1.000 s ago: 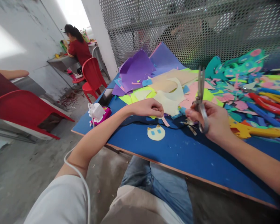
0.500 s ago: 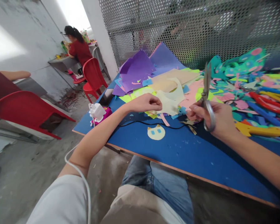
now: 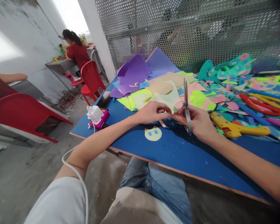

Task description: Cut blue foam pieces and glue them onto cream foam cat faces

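My right hand (image 3: 198,123) grips a pair of metal scissors (image 3: 186,104), blades pointing up. My left hand (image 3: 154,112) is closed in a pinch, its fingertips meeting the right hand's fingertips over the blue table (image 3: 177,155). A small pink paper strip (image 3: 162,123) hangs just below the fingers; whether they hold it I cannot tell. A cream cat-face cutout (image 3: 153,133) with blue squares lies on the table just in front of my left hand. Behind the hands lies a heap of coloured foam sheets (image 3: 158,88).
A yellow glue gun (image 3: 238,129) lies right of my right hand. A pink-and-white charger block (image 3: 98,116) sits at the table's left edge. Teal cutouts (image 3: 231,68) pile at the back right before a perforated metal screen. Red chairs (image 3: 21,112) and a seated person (image 3: 76,53) are to the left.
My right hand has moved left with the scissors to meet my left hand. The left hand has shifted slightly right and its fingertips now touch the right hand's.
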`<state>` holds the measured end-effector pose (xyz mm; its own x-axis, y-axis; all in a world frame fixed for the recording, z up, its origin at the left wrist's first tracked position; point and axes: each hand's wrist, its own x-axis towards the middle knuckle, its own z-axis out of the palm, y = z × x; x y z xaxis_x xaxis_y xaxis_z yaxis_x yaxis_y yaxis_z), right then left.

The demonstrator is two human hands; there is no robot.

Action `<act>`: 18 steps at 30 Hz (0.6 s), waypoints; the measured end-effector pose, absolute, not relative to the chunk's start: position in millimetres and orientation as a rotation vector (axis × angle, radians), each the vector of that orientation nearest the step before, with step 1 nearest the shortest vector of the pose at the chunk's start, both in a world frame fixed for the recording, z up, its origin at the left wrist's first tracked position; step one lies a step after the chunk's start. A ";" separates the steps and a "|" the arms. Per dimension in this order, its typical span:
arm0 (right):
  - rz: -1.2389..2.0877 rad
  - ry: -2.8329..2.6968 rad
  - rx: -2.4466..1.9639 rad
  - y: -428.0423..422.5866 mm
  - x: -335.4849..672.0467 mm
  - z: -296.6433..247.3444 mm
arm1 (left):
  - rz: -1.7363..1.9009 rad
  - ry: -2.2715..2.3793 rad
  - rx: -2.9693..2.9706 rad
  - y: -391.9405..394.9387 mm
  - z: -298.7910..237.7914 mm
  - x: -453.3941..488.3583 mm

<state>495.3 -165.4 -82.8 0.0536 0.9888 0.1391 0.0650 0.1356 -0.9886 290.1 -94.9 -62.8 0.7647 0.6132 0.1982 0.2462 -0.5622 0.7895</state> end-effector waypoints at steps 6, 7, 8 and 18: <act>1.042 -1.248 -1.137 -164.1 498.4 -90.4 | 0.675 0.696 2.396 -91.6 -39.3 281.7; 1.035 -1.248 -1.137 -164.2 499.0 -91.3 | 0.712 0.741 2.485 -91.1 -29.9 276.2; 1.031 -1.248 -1.138 -164.3 499.6 -91.8 | 0.722 0.824 2.584 -91.0 -19.6 269.3; 1.050 -1.226 -1.134 -164.5 496.6 -88.5 | -0.724 1.845 2.550 -90.7 15.5 208.2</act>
